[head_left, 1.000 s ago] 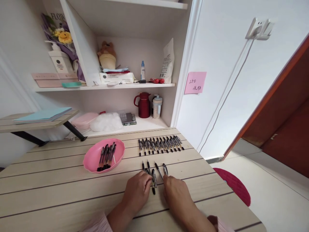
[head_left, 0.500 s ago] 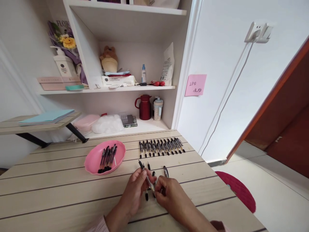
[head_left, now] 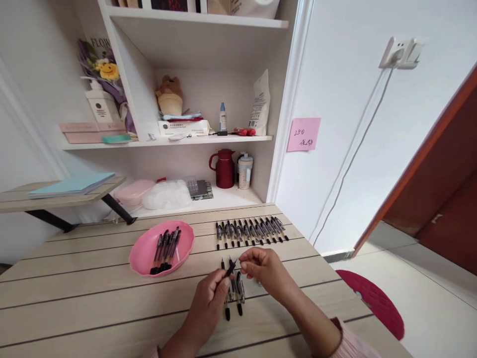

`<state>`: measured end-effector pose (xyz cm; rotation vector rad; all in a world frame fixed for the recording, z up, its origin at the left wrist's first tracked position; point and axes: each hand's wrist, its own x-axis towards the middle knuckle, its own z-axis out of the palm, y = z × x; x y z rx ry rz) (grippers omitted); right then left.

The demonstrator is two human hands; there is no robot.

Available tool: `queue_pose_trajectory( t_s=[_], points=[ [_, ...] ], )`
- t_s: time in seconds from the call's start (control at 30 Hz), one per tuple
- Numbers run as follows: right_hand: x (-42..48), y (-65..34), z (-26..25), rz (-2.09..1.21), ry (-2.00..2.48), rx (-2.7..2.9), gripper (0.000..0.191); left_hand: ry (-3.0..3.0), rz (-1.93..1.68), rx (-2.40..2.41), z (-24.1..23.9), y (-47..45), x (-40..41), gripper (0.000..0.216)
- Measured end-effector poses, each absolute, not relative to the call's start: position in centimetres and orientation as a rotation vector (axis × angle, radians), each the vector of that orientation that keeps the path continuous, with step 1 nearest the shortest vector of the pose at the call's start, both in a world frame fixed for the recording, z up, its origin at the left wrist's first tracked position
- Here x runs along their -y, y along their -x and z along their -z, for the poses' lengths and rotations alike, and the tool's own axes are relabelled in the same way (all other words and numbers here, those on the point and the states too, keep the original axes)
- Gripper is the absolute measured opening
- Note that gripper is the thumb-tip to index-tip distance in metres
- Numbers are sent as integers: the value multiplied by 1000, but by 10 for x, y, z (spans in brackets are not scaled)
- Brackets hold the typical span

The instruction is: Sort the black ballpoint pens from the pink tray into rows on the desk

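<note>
My left hand [head_left: 207, 298] is closed on a black pen [head_left: 230, 269], its tip pointing up and to the right. My right hand [head_left: 263, 266] is pinched shut just to the right of that tip, on something small I cannot make out. Beneath the hands a few black pens [head_left: 234, 288] lie side by side on the wooden table [head_left: 93, 298]. Behind them lies a neat row of several pens [head_left: 250, 230]. A pink dish [head_left: 143, 248] at the left holds several more pens [head_left: 166, 243].
A white shelf unit behind the table carries a red jug [head_left: 223, 169], a cup [head_left: 244, 171], a plush toy, bottles and boxes. A pink note [head_left: 303, 134] sticks on the wall. A red round stool [head_left: 376, 301] stands right of the table, near a wooden door.
Both hands rose off the loose pens. The left hand picked up one pen, and the right hand moved up and right, away from its tip, in a pinch.
</note>
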<state>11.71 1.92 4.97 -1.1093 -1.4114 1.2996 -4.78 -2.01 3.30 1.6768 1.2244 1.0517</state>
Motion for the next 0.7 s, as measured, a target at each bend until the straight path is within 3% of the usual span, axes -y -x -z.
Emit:
queue_pose_trajectory(
  t_s=[0.17, 0.7],
  points=[
    [-24, -113, -48, -1341, 1027, 1267, 25, -1860, -1017, -1304, -33, 49, 20, 30],
    [-25, -118, -39, -1271, 902, 1312, 32, -1853, -1036, -1280, -36, 46, 22, 28]
  ],
)
